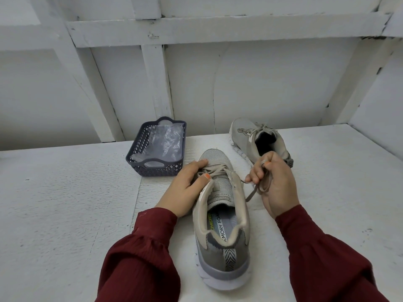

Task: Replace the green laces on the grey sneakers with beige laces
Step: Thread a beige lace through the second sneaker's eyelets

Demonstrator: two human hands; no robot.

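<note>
A grey sneaker [222,223] stands in front of me with its heel toward me and a beige lace [216,170] threaded over its tongue. My left hand [185,188] rests on the shoe's left side, thumb pressing on the lacing. To the right of the shoe, my right hand [274,182] grips the loose end of that beige lace [254,191], which runs out from the upper eyelets. The second grey sneaker [259,141] lies farther back on the right, laced in beige and tied. No green laces are visible.
A dark blue perforated basket [157,166] holding a crumpled clear plastic bag [161,142] sits at the back left of the white table [65,203]. A white framed wall rises right behind the table.
</note>
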